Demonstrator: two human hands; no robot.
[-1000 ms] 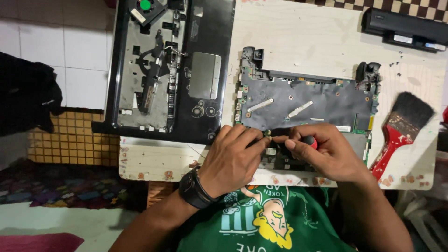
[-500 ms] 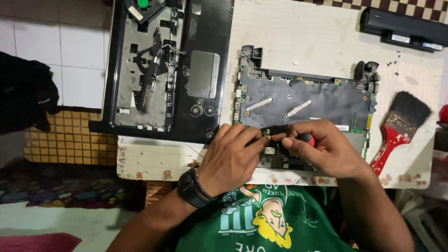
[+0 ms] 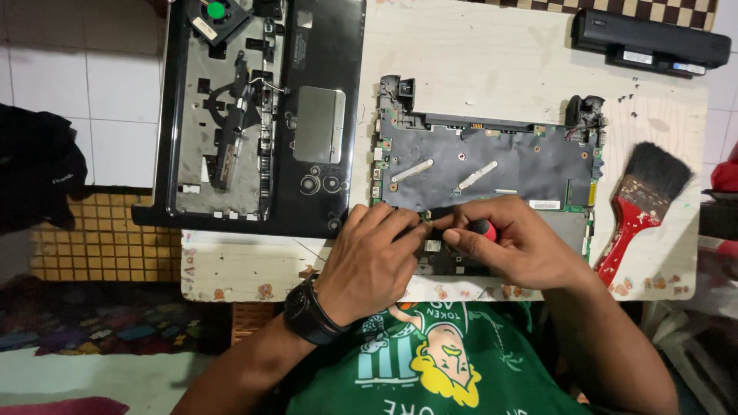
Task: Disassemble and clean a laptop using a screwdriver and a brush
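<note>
A bare laptop mainboard (image 3: 492, 165) under a dark cover sheet lies on the white table (image 3: 477, 61). My right hand (image 3: 511, 242) grips a screwdriver with a red and black handle (image 3: 483, 228), its tip pointing left at the board's near edge. My left hand (image 3: 373, 257), with a black watch on the wrist, rests on the same edge, fingertips pinched around a small part right at the screwdriver's tip. What lies under the fingers is hidden.
A black laptop shell (image 3: 257, 115) with fan and touchpad lies to the left, overhanging the table. A red-handled paintbrush (image 3: 638, 204) lies at the right, a black battery pack (image 3: 649, 42) at the far right, small screws (image 3: 626, 104) near it.
Both hands stayed at the board's near edge. The right hand has shifted slightly, showing more of the red handle; the view has drifted a little.
</note>
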